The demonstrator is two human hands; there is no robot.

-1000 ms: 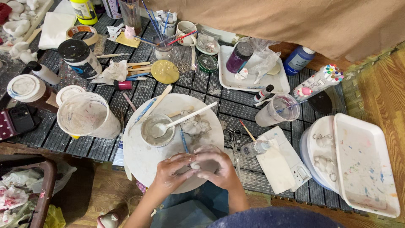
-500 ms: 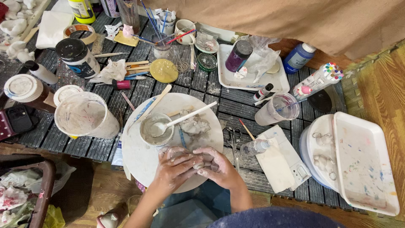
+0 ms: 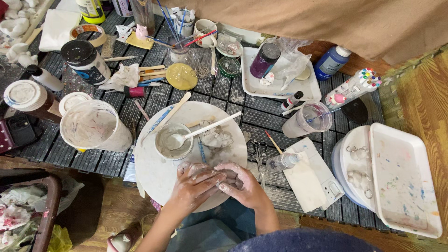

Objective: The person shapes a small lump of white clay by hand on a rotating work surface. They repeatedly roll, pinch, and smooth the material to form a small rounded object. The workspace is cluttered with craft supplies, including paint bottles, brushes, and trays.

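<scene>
On the near edge of the round white board (image 3: 154, 172), the left hand (image 3: 195, 185) and right hand (image 3: 242, 184) press together, fingers curled around a pale lump of clay (image 3: 199, 168) that lies between them. Just beyond sits a small bowl (image 3: 173, 141) with a white spoon (image 3: 205, 128) resting in it. Scissors (image 3: 255, 151) lie to the right on the dark slatted table (image 3: 224, 95).
</scene>
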